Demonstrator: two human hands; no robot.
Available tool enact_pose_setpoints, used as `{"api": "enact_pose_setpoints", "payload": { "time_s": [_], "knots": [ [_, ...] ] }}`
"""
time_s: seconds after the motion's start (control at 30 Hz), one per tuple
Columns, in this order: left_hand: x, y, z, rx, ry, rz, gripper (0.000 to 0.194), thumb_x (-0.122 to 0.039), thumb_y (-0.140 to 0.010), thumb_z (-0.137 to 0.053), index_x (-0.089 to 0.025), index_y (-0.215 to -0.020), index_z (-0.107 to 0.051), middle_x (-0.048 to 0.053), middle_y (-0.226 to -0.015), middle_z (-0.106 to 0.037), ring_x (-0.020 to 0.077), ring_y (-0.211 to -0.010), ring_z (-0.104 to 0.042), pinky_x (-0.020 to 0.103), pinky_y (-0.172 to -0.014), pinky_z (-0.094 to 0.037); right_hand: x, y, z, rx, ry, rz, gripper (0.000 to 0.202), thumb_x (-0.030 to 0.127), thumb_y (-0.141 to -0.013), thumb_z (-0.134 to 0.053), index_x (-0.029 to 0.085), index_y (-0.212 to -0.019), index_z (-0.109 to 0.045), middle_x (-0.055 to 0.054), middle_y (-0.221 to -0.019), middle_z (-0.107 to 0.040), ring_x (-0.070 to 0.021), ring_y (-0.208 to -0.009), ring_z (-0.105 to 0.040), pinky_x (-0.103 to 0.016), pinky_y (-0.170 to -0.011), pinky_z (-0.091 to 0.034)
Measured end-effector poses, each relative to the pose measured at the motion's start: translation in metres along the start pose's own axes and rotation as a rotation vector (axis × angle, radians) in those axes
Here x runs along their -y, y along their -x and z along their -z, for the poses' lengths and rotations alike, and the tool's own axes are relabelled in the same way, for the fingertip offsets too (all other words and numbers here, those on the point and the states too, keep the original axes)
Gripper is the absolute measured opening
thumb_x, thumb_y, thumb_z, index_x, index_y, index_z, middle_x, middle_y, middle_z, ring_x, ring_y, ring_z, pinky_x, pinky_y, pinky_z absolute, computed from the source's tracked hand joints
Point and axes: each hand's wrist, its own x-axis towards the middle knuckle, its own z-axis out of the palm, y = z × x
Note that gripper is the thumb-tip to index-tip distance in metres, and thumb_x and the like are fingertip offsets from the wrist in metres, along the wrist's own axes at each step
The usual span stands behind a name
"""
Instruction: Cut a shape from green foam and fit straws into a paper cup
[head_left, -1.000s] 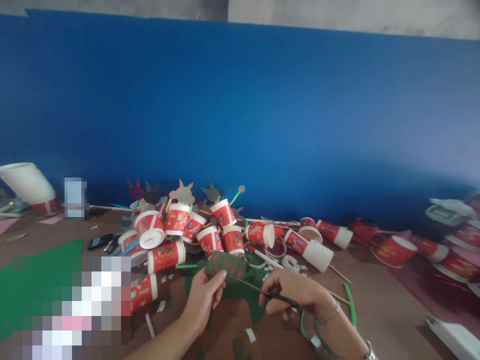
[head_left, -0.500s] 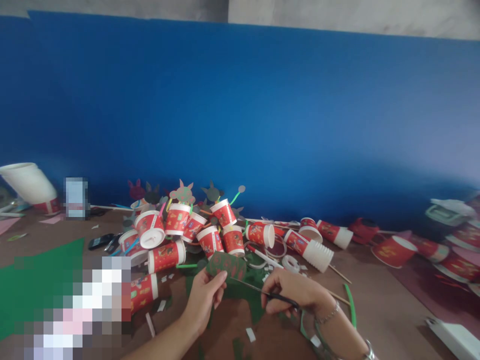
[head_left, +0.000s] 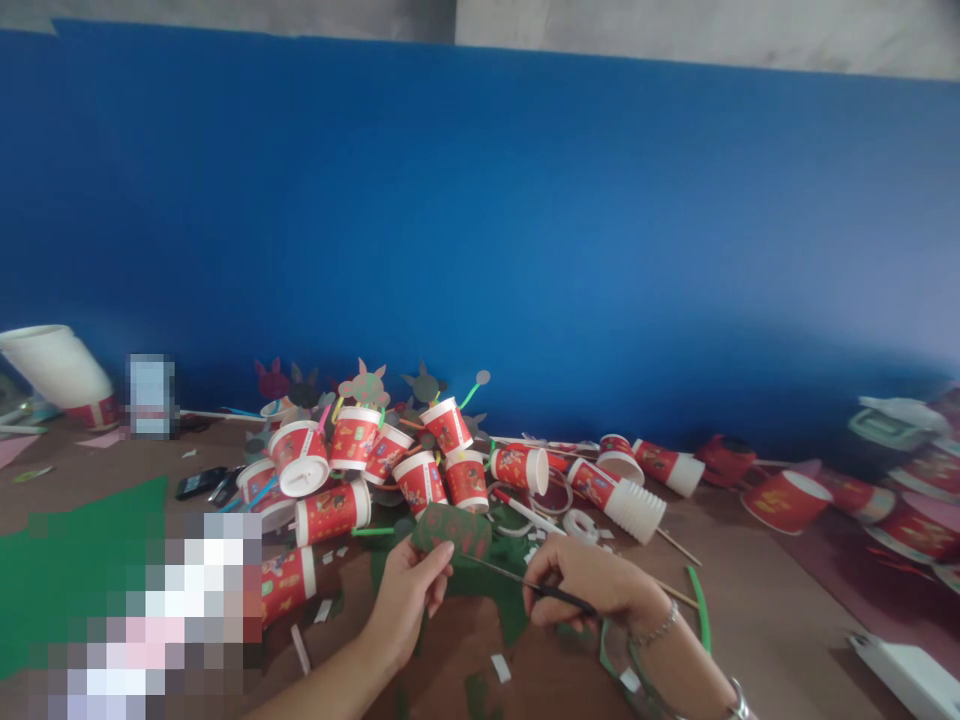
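In my left hand (head_left: 416, 585) is a small piece of dark green paper (head_left: 454, 528) with reddish marks, pinched between thumb and fingers. My right hand (head_left: 577, 580) grips a pair of scissors (head_left: 559, 595) by its black handles. The thin blades point left and meet the lower edge of the green paper, close to my left thumb. Under both hands lie green paper scraps (head_left: 514, 610) on the brown table (head_left: 442, 665). Small white bits (head_left: 501, 668) are scattered around them.
Red-and-white paper cups (head_left: 334, 512) are heaped behind my hands, some topped with animal-head cutouts (head_left: 367, 387). To their right lie a cup stack (head_left: 634, 508) and a tape roll (head_left: 581, 527). Green paper (head_left: 90, 560) lies left, a white box (head_left: 907, 675) right. A blue wall (head_left: 480, 220) stands behind.
Almost nothing differs. The scissors look slightly more closed at the handles, while both hands and the paper hold nearly the same place.
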Motion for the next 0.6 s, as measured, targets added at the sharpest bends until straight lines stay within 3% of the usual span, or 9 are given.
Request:
{"api": "enact_pose_setpoints", "payload": {
  "time_s": [0.6],
  "knots": [
    [-0.0007,0.0031,-0.0020,0.018,-0.005,0.022,0.035,-0.041,-0.057,-0.075,-0.016,-0.062,-0.051,-0.004,-0.048,-0.053,0.0030,-0.032,-0.035,0.015,-0.031,-0.020,0.0008,-0.0013,-0.0007,0.019,0.019,-0.035,0.010,0.021,-0.064,-0.064,0.017,-0.071,-0.070,0.004,-0.050,-0.056,-0.0052,-0.036,-0.044,-0.013,-0.034,-0.034]
  ]
}}
